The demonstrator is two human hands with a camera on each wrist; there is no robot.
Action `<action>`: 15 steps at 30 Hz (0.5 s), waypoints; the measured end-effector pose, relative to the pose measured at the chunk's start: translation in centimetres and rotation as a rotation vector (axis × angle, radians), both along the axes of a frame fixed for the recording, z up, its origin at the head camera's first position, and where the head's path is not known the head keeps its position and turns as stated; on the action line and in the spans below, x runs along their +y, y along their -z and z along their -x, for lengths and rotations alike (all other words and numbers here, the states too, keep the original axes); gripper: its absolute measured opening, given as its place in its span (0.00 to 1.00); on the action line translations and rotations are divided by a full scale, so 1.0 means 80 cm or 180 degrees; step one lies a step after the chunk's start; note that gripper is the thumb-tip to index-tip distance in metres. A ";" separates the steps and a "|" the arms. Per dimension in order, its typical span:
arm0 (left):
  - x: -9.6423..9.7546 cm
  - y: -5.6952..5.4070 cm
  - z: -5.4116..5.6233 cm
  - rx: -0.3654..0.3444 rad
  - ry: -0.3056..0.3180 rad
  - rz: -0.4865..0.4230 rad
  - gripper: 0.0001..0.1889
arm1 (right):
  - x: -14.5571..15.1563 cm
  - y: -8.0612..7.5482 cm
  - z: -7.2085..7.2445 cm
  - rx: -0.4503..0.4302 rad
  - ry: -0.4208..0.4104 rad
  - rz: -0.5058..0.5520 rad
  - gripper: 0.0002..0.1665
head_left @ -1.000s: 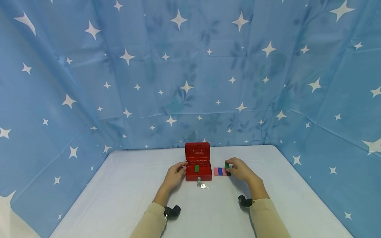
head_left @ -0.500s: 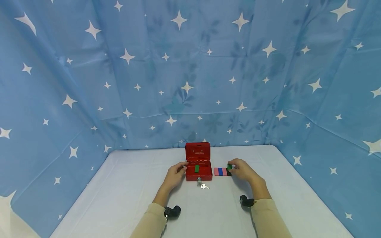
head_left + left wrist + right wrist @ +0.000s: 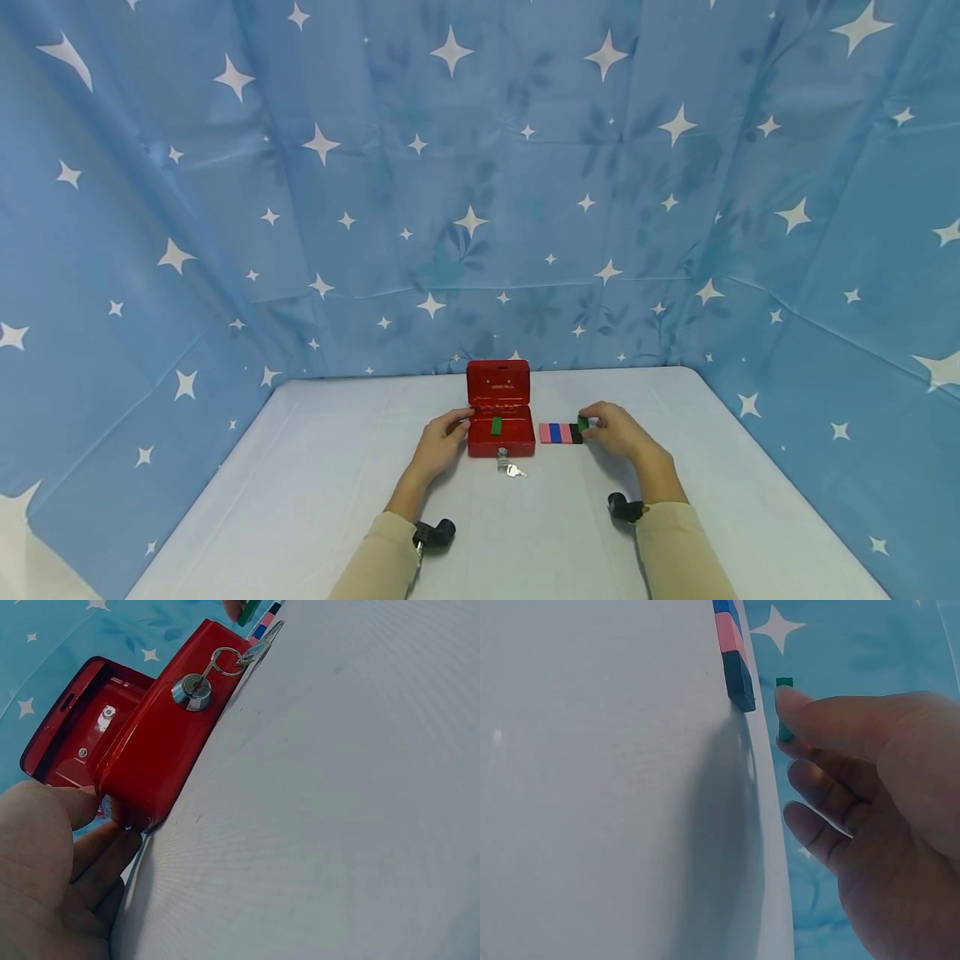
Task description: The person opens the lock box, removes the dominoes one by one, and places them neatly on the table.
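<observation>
A red cash box [image 3: 501, 447] stands with its lid [image 3: 498, 383] raised, and a green block [image 3: 497, 426] lies inside. My left hand [image 3: 437, 446] rests against the box's left end, thumb and fingertips touching it with the fingers loosely bent. Right of the box, my right hand [image 3: 617, 431] pinches a second green block [image 3: 785, 735] between thumb and finger. That block is held above the table, beside the right end of a row of blocks. The row has a pink block [image 3: 545, 433], a blue block [image 3: 555, 433], another pink block [image 3: 566, 433] and a black block [image 3: 576, 434].
A silver lock [image 3: 192, 691] sits in the box's front with a key in it. From its ring a second key [image 3: 515, 470] hangs onto the white table [image 3: 540, 533]. A blue star-patterned curtain [image 3: 480, 250] stands behind and at both sides.
My right hand has moved slightly right with the green block, from over the black block to just past it, so the black block shows more. The left hand stays at the box.
</observation>
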State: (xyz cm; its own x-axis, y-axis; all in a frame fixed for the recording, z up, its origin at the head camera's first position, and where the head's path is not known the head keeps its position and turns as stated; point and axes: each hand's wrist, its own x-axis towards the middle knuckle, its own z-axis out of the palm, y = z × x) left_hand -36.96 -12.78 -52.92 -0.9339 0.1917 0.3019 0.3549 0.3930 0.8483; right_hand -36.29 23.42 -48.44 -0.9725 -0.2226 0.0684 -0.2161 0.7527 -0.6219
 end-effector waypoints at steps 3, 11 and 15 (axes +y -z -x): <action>0.000 0.001 0.000 -0.0014 -0.0007 0.0013 0.17 | 0.003 0.001 0.001 0.0010 0.0005 -0.0021 0.23; -0.001 0.000 0.000 -0.0034 -0.0016 0.0023 0.17 | 0.005 0.001 0.001 -0.0110 0.0061 -0.0044 0.22; 0.000 0.000 -0.001 -0.0052 -0.0041 0.0029 0.17 | 0.005 0.000 0.001 -0.0163 0.0075 -0.0068 0.22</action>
State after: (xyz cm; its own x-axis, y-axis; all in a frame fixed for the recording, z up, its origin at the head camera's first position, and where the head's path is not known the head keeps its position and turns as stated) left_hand -36.91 -12.79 -52.89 -0.9410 0.1824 0.2850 0.3360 0.4052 0.8502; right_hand -36.35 23.84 -48.40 -0.9796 -0.2004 0.0139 -0.1663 0.7703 -0.6155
